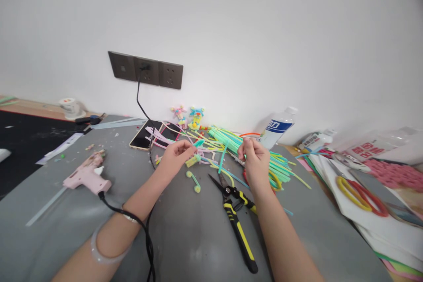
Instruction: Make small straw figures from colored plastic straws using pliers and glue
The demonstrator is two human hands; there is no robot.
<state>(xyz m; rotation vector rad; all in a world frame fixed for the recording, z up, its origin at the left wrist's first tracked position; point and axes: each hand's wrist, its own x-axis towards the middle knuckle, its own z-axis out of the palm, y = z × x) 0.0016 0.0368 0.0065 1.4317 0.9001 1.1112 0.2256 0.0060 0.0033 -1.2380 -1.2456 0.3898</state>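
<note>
My left hand (176, 155) reaches into a pile of coloured pipe cleaners (231, 145) on the grey table (198, 238), its fingers pinched on a teal and yellow piece (197, 145). My right hand (255, 159) hovers over the green bundle on the right side of the pile, fingers curled and pinched on a thin strand I cannot make out clearly. Black and yellow snips (235, 216) lie between my forearms. A small yellow-green curled piece (194, 181) rests in front of my left hand.
A pink glue gun (87, 175) lies at left, its black cord running under my left arm. A phone (145, 134), two small pipe-cleaner figures (188, 116) and a bottle (276, 128) stand by the wall. Red-yellow scissors (360, 191) rest on papers at right.
</note>
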